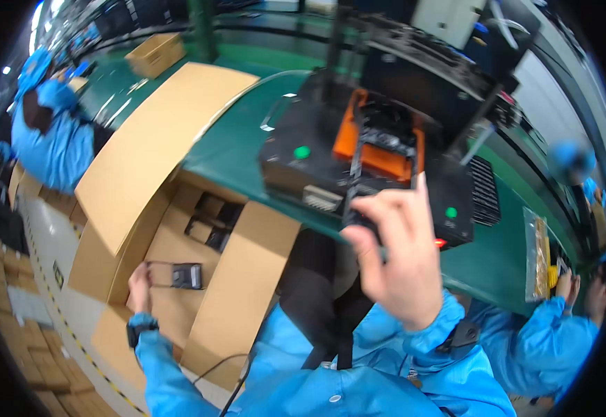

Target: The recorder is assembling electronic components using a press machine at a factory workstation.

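Note:
My left hand (139, 288) reaches down into an open cardboard box (237, 264) and is closed on the edge of a black rectangular frame part (187, 276), whose broader end lies over the box floor. Two similar black frame parts (214, 221) rest deeper in the box. Over the front of a black bench machine (282, 153), my right hand (403, 260) has thumb and fingers closed round the near end of another dark frame part (355, 170). That part's far end sits in an orange holder (379, 158) on the machine; blur hides the exact grip.
The machine stands on a green-topped bench (237, 149) with green buttons (302, 152) on its top. A black ridged tray (485, 191) lies to its right. Co-workers in blue sit at left (53, 139) and right (539, 354). Stacked cartons (39, 347) fill the floor at lower left.

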{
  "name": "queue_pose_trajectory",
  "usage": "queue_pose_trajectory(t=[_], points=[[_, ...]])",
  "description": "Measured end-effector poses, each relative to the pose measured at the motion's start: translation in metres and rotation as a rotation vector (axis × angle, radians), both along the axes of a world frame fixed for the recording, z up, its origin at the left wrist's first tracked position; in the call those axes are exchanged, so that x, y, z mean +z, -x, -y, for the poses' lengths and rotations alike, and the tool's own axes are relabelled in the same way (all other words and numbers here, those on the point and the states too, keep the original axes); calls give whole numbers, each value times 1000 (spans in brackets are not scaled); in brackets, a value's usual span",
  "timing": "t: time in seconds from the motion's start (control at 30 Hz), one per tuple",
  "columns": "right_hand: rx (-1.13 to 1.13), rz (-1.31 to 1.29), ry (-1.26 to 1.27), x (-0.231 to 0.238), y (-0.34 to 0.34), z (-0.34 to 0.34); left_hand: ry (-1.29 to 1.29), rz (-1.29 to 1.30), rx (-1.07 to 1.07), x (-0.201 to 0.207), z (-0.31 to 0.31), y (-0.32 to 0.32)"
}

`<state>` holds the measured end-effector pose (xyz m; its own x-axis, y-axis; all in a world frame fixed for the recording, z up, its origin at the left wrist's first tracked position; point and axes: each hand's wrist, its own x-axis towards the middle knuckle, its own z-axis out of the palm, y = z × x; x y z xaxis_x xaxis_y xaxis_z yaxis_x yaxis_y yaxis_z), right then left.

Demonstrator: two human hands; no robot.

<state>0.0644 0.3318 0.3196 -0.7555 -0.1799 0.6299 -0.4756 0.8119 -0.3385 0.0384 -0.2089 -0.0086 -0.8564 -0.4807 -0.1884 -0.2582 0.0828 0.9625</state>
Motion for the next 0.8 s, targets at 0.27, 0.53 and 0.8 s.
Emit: queue_pose_trajectory(t=[0.27, 0.53, 0.8], points=[[-49, 12, 1, 1, 21, 2, 204, 73, 67, -149, -19, 33], [-84, -32, -1, -1, 34, -8, 565, 662, -171, -101, -115, 66], [-105, -16, 18, -13, 61, -20, 255, 586, -215, -131, -81, 112]])
